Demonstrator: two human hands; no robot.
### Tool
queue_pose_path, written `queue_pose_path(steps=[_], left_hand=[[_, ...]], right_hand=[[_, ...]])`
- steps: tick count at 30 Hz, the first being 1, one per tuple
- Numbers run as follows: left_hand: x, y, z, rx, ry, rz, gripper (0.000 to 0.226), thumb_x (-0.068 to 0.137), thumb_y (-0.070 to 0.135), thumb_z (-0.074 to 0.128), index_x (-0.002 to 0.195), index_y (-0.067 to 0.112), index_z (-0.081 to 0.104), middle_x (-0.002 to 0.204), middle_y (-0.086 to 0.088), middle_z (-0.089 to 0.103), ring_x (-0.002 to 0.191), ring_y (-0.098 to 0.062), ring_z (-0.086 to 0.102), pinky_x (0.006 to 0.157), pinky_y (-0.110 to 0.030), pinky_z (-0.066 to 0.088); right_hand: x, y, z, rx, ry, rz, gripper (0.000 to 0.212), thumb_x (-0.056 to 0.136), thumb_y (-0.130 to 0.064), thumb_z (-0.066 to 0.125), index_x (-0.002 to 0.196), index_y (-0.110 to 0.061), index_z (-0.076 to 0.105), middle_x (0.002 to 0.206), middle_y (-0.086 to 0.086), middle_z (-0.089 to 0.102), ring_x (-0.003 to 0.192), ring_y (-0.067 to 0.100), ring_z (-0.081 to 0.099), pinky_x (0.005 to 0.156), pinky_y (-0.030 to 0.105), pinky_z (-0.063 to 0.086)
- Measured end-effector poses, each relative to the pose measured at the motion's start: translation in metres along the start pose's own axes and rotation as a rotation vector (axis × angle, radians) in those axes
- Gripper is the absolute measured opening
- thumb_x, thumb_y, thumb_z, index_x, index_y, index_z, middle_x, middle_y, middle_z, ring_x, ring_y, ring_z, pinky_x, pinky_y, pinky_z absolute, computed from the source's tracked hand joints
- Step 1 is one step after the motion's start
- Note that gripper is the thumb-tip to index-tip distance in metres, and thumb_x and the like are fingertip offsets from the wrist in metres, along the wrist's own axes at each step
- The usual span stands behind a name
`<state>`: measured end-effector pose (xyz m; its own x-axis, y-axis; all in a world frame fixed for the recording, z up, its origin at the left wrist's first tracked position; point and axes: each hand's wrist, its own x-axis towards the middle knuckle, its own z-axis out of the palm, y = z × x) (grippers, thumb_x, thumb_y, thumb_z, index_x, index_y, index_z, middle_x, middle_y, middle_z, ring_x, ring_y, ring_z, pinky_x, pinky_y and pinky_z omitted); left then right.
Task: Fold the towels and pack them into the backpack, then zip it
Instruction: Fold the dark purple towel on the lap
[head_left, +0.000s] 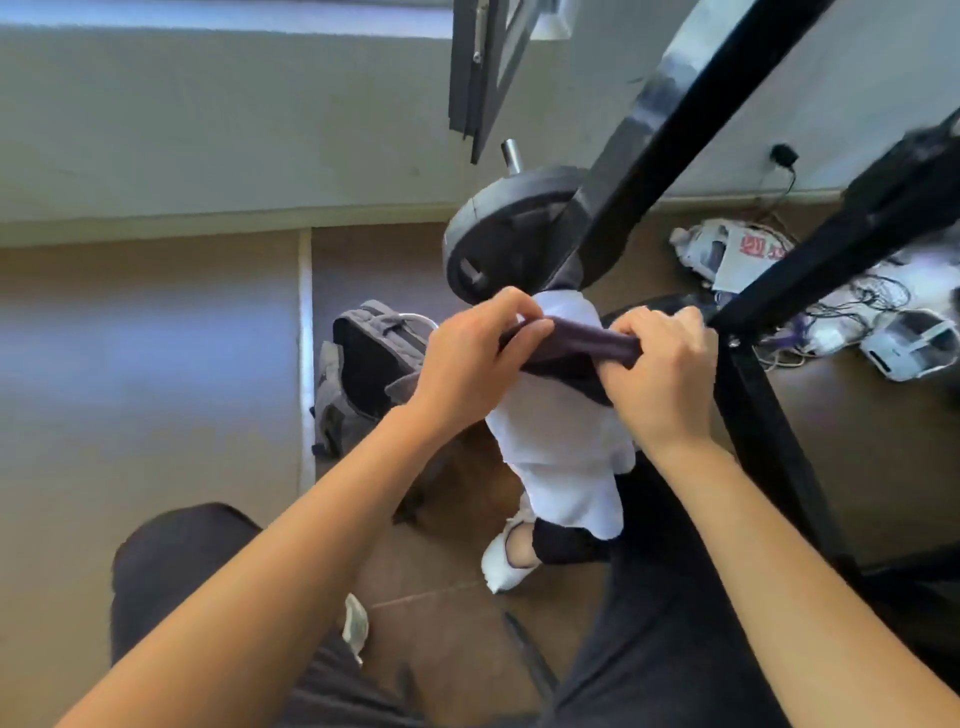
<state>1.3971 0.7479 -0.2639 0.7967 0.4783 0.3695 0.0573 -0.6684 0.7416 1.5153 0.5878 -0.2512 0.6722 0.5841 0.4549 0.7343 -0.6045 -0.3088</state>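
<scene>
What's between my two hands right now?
The head view shows a dark towel stretched between the left hand and right hand, with a white towel hanging below.

Both bare forearms reach forward from the lower edge of the view and converge on the dark towel (571, 343). The left hand (478, 358) grips the towel's left end, fingers curled over its top edge, the back of the hand facing up. The right hand (660, 374) grips the right end, knuckles up, fingers wrapped over it, thumb against its underside. Both wrists are nearly straight, with the towel between the hands.
</scene>
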Motion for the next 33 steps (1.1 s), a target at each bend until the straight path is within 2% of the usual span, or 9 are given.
queue_pose_path(steps=[3, 7, 12, 15, 19, 21, 25, 27, 33], left_hand=[[-0.03, 0.036, -0.024, 0.001, 0.066, 0.007, 0.03, 0.093, 0.048, 0.062, 0.091, 0.018, 0.066, 0.065, 0.007, 0.059, 0.062, -0.021, 0.059, 0.061, -0.04, 0.051], [-0.056, 0.079, -0.07, 0.106, 0.063, 0.136, 0.037, 0.079, 0.058, 0.076, 0.09, 0.023, 0.069, 0.07, 0.011, 0.066, 0.06, -0.01, 0.056, 0.06, -0.034, 0.052], [-0.071, 0.102, -0.124, 0.263, 0.304, 0.102, 0.028, 0.082, 0.054, 0.074, 0.095, 0.031, 0.067, 0.076, 0.009, 0.072, 0.073, -0.023, 0.069, 0.072, -0.042, 0.056], [-0.076, 0.103, -0.157, 0.217, 0.437, 0.004, 0.016, 0.084, 0.044, 0.073, 0.096, 0.034, 0.068, 0.083, 0.012, 0.073, 0.082, -0.019, 0.07, 0.08, -0.043, 0.056], [-0.081, 0.09, -0.194, 0.148, 0.618, -0.106, 0.007, 0.086, 0.029, 0.071, 0.091, 0.033, 0.068, 0.08, 0.014, 0.068, 0.077, -0.012, 0.064, 0.078, -0.039, 0.055], [-0.084, 0.076, -0.198, 0.214, 0.625, -0.186, 0.009, 0.085, 0.039, 0.07, 0.09, 0.032, 0.067, 0.079, 0.01, 0.067, 0.078, -0.017, 0.063, 0.077, -0.04, 0.055], [-0.094, 0.029, -0.187, 0.297, 0.537, -0.48, 0.033, 0.086, 0.056, 0.064, 0.08, 0.025, 0.059, 0.077, 0.003, 0.065, 0.08, -0.03, 0.062, 0.072, -0.038, 0.049], [-0.105, 0.0, -0.179, 0.297, 0.458, -0.613, 0.041, 0.087, 0.055, 0.063, 0.074, 0.017, 0.057, 0.072, -0.001, 0.064, 0.079, -0.033, 0.061, 0.066, -0.036, 0.043], [-0.167, -0.093, -0.153, 0.289, 0.249, -0.931, 0.018, 0.088, 0.046, 0.07, 0.084, 0.028, 0.068, 0.087, 0.003, 0.071, 0.09, -0.028, 0.067, 0.073, -0.034, 0.047]], right_hand=[[-0.007, -0.002, -0.039, 0.033, 0.051, -0.079, 0.005, 0.072, -0.017, 0.069, 0.071, -0.013, 0.066, 0.064, 0.008, 0.058, 0.072, 0.036, 0.056, 0.075, 0.04, 0.036], [-0.014, -0.024, -0.099, 0.249, -0.054, -0.088, 0.019, 0.074, -0.029, 0.071, 0.065, -0.017, 0.059, 0.058, 0.006, 0.059, 0.061, 0.034, 0.057, 0.059, 0.043, 0.049], [-0.022, -0.055, -0.153, 0.49, -0.54, -0.103, 0.029, 0.075, -0.038, 0.087, 0.075, -0.015, 0.069, 0.068, 0.001, 0.067, 0.062, 0.007, 0.059, 0.064, 0.027, 0.047], [-0.034, -0.062, -0.157, 0.679, -0.87, -0.063, 0.029, 0.083, -0.029, 0.083, 0.105, -0.012, 0.077, 0.099, 0.008, 0.078, 0.092, 0.02, 0.075, 0.084, 0.035, 0.062], [-0.054, -0.069, -0.137, 0.699, -1.022, -0.062, 0.021, 0.09, -0.027, 0.076, 0.102, -0.009, 0.075, 0.102, 0.011, 0.077, 0.096, 0.021, 0.073, 0.089, 0.03, 0.058], [-0.064, -0.072, -0.119, 0.755, -1.034, 0.004, 0.015, 0.092, -0.025, 0.073, 0.091, -0.01, 0.072, 0.091, 0.01, 0.073, 0.085, 0.011, 0.068, 0.083, 0.023, 0.054], [-0.075, -0.071, -0.069, 0.875, -0.941, 0.14, 0.022, 0.091, -0.025, 0.073, 0.09, -0.004, 0.068, 0.086, 0.009, 0.069, 0.081, 0.015, 0.065, 0.082, 0.037, 0.053], [-0.079, -0.071, -0.044, 0.889, -0.869, 0.218, 0.024, 0.091, -0.024, 0.073, 0.079, -0.006, 0.062, 0.074, 0.004, 0.06, 0.072, 0.014, 0.057, 0.072, 0.033, 0.046], [-0.078, -0.071, -0.009, 0.985, -0.558, 0.398, 0.012, 0.093, -0.01, 0.07, 0.087, 0.0, 0.065, 0.075, 0.004, 0.062, 0.077, 0.016, 0.055, 0.074, 0.031, 0.046]])
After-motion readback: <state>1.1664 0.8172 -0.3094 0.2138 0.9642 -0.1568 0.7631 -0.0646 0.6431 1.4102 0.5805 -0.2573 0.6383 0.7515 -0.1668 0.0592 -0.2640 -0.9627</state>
